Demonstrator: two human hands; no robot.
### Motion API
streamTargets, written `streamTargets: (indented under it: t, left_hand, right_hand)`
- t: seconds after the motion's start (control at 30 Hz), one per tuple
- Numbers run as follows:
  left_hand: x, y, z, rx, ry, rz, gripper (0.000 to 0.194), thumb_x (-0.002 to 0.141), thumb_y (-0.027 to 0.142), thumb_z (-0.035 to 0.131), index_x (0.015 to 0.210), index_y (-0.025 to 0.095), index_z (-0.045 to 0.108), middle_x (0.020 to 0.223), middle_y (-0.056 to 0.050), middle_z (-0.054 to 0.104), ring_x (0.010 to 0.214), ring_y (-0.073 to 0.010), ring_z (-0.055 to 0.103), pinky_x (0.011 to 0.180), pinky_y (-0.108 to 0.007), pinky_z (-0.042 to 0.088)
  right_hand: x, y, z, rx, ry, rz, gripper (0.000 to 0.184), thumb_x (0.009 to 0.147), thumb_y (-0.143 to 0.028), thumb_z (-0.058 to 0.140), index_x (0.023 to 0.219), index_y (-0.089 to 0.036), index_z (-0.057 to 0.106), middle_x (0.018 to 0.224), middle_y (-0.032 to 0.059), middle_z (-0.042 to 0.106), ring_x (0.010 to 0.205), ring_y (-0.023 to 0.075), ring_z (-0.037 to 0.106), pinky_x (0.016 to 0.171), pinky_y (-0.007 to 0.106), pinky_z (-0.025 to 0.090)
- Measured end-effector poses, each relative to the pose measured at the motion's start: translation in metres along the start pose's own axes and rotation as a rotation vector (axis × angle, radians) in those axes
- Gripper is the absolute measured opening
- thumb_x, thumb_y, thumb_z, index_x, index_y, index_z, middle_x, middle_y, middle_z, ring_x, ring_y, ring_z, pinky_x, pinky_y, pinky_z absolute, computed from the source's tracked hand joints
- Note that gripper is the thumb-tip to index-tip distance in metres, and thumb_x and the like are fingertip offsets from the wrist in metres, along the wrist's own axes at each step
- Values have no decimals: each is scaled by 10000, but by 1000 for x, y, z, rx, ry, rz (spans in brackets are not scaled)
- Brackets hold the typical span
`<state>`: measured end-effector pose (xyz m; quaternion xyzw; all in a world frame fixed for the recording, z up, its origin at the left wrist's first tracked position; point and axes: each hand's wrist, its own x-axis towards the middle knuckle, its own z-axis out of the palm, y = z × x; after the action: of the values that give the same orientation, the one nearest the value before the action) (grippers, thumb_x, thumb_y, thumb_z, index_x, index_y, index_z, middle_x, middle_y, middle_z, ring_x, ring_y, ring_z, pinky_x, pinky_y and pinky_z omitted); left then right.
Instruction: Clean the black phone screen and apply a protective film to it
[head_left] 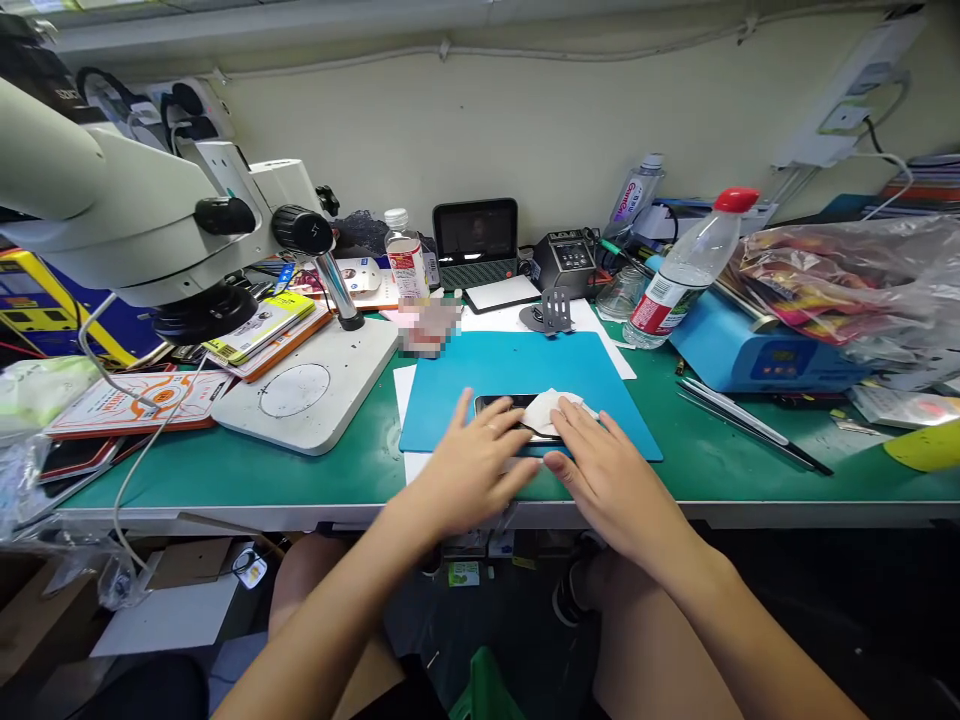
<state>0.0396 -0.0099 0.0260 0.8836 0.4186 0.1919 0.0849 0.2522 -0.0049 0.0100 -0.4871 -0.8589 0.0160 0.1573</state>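
A dark flat device with a light rim (519, 401), which looks like a phone, lies on the blue mat (465, 360). A crumpled white tissue (544, 411) covers its right part. My left hand (476, 455) rests with spread fingers over the device's left side, thumb apart. The outstretched fingers of my right hand (611, 465) lie flat on the tissue, pressing it against the device. My right thumb stands apart, close to the left thumb. Most of the device is hidden under the hands and tissue.
A microscope (127, 200) on a pale base (345, 390) stands left. Tweezers (750, 425) lie right of the mat, before a blue machine (780, 350). A red-capped bottle (686, 270) leans near it. Behind are a small screen (476, 232) and a black box (565, 262).
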Motion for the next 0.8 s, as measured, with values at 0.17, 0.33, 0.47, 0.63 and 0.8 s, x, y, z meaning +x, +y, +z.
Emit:
streamTargets:
  t: [0.17, 0.33, 0.47, 0.63, 0.8]
  left_hand:
    - [-35, -46, -16, -49, 209, -129, 268, 1037, 285, 427, 1163, 203, 649, 1294, -79, 674, 1303, -218, 552, 1182, -482, 369]
    - [-34, -50, -10, -69, 231, -84, 269, 1036, 266, 436, 1213, 190, 623, 1297, -89, 666, 1273, -231, 565, 1150, -460, 403]
    - [-33, -47, -7, -37, 227, -74, 297, 1042, 276, 426, 1268, 171, 586, 1293, -101, 661, 1242, -247, 571, 1116, -465, 426]
    - [-36, -49, -2, 8, 211, -141, 362, 1055, 337, 388, 1301, 134, 559, 1331, -129, 630, 1246, -280, 558, 1085, -470, 449]
    - [-37, -49, -2, 15, 204, -184, 382, 1054, 363, 394, 1332, 143, 537, 1356, -127, 621, 1282, -281, 547, 1096, -463, 447]
  right_hand:
    - [26, -31, 8, -69, -10, -8, 782, 1001, -623, 281, 1425, -11, 519, 1511, 247, 481, 1444, 371, 400, 1186, 563, 320]
    - [11, -42, 1, -101, -10, -114, 744, 1009, -619, 285, 1416, -49, 535, 1497, 202, 516, 1395, 339, 480, 1137, 534, 397]
    - [9, -32, -3, -137, 39, -106, 659, 1032, -573, 287, 1356, -86, 591, 1428, 183, 595, 1343, 313, 542, 1122, 526, 405]
    - [33, -47, 3, -133, 27, -95, 783, 989, -661, 304, 1343, -23, 589, 1427, 234, 579, 1340, 351, 536, 1107, 524, 423]
    - [4, -52, -4, -127, 42, -147, 769, 953, -680, 403, 1355, -52, 593, 1411, 220, 599, 1312, 353, 563, 1078, 524, 456]
